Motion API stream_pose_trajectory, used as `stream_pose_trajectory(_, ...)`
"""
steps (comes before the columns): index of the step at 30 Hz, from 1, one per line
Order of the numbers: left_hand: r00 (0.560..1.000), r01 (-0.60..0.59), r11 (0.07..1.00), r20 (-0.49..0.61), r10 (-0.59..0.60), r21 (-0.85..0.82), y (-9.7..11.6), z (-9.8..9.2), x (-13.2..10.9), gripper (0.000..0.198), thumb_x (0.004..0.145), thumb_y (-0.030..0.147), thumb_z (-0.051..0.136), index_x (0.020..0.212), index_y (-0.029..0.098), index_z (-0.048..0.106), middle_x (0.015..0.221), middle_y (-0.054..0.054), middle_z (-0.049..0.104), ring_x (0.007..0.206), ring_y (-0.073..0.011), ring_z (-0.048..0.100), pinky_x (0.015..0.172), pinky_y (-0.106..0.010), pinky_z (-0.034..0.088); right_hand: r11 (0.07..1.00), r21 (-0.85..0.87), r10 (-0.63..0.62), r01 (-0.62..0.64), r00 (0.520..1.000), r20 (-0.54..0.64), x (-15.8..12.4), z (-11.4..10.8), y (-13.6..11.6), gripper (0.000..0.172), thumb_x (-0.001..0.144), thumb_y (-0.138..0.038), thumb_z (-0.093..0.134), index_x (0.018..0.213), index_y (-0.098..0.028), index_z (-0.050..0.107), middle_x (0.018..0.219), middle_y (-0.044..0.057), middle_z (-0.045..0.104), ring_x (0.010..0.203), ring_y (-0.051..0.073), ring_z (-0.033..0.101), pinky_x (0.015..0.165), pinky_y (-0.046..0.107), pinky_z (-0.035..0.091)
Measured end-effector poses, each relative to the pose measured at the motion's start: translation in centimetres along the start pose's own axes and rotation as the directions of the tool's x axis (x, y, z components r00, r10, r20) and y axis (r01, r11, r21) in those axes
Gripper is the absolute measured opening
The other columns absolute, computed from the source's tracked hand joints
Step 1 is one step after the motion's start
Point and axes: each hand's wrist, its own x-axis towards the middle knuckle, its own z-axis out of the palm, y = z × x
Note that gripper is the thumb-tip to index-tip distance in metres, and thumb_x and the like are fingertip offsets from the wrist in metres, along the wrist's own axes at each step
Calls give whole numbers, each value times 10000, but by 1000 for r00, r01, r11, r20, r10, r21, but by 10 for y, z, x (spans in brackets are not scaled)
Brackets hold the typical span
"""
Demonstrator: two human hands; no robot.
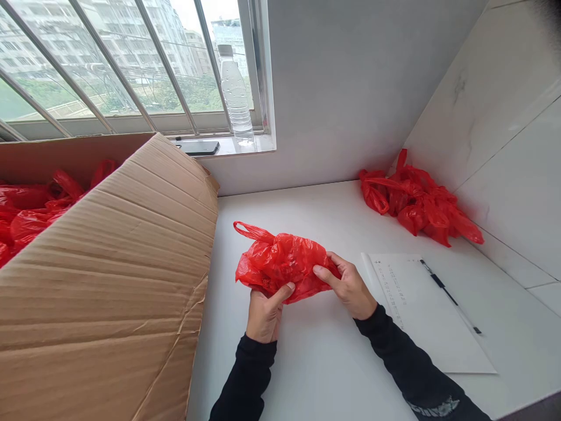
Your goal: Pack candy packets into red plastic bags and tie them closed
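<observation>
A crumpled red plastic bag (280, 260) lies on the white table (324, 351), one handle loop sticking out to the upper left. My left hand (264, 313) grips its lower left part, thumb pressed on the plastic. My right hand (346, 286) pinches its right end between thumb and fingers. Both arms wear black sleeves.
A large open cardboard box (109, 280) fills the left, with several red bags (30, 213) inside. A pile of red bags (416, 204) sits in the far right corner. A sheet of paper (421, 310) with a pen (449, 295) lies to the right. A water bottle (236, 93) and a phone (199, 147) are on the windowsill.
</observation>
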Motion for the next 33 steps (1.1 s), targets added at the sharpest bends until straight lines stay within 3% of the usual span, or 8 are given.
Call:
stream_pose_trajectory(10, 1000, -13, 1000, -22, 13, -2, -1, 1, 0, 800, 624, 167, 877, 1354, 202, 553, 1237, -121, 713, 1204, -357, 627, 1032, -498, 503, 1000, 0, -2, 2, 1000, -1, 0, 0, 1, 271, 894, -446, 678, 1043, -219, 667, 998, 30, 717, 925, 221, 665, 844, 337, 545)
stream_pose_trajectory(19, 999, -15, 1000, -32, 15, 6, -1, 2, 0, 683, 617, 175, 877, 1248, 203, 615, 1221, -116, 721, 1186, -355, 639, 1030, -500, 503, 1000, -24, 7, -7, 1000, -14, 0, 1, -1, 307, 875, -491, 678, 1031, -227, 669, 995, 36, 725, 927, 241, 673, 846, 350, 551)
stream_pose_trajectory(33, 1000, -15, 1000, -20, 15, 7, -2, -1, 1, 765, 631, 176, 874, 1329, 202, 562, 1242, -128, 709, 1209, -363, 622, 1019, -504, 507, 1000, -20, 4, -4, 1000, -6, -1, 1, -2, 291, 884, -475, 673, 1027, -222, 663, 982, 32, 722, 923, 234, 670, 845, 344, 548)
